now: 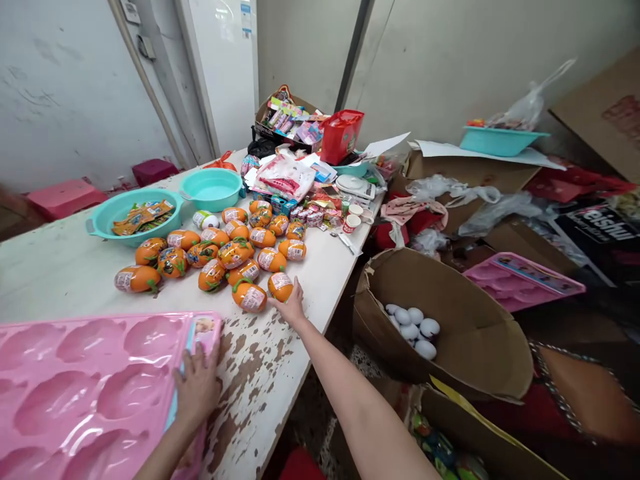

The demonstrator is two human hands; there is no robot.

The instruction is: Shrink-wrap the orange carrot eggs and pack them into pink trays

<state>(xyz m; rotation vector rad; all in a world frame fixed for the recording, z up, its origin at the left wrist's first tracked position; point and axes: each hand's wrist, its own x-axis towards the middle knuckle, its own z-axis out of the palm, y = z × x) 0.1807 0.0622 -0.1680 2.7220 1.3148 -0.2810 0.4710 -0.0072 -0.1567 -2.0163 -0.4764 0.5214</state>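
right hand (291, 309) looks loosely open, nearest egg (281, 285) just past its thumb, maybe touching; left hand (199, 381) spread on tray (97, 390)

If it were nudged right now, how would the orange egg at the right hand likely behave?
The orange egg would probably roll, being rounded and on a flat tabletop. Its glossy surface may make it somewhat slippery for the right hand. It looks fairly stiff, since its outline appears smooth.

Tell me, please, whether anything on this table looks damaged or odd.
Yes, the white tabletop looks damaged: brown patches show beside the pink tray, as if its surface had flaked off. One white-and-green egg stands out beside the orange eggs.
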